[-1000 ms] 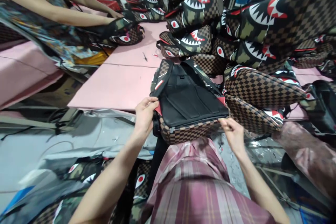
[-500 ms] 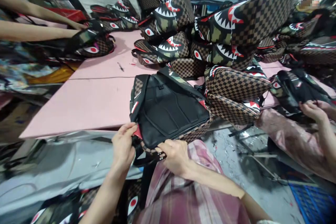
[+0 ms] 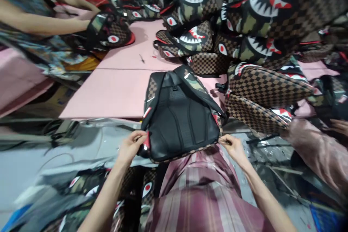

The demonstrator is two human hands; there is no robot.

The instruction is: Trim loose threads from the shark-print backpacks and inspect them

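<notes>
A backpack (image 3: 176, 119) lies in front of me with its black padded back panel up, its lower edge hanging over the table's front edge towards my lap. It has brown checked sides and camouflage-patterned shoulder straps. My left hand (image 3: 133, 145) pinches its lower left side beside a red patch. At the lower right corner, my right hand (image 3: 231, 145) is closed with the fingertips on the bag's edge. The front of the bag faces down and is hidden.
Checked shark-mouth backpacks (image 3: 198, 40) are piled at the back and right of the pink table (image 3: 108, 90). A small dark tool (image 3: 141, 58) lies on it. At left a co-worker's arms (image 3: 54, 23) reach to another bag; a co-worker's sleeve (image 3: 312, 145) is at right. More bags (image 3: 148, 188) lie below.
My right hand has moved from the bag's bottom edge to its lower right corner. The backpack has turned to lie squarer to me. My left hand keeps its pinch. The camera view has shifted.
</notes>
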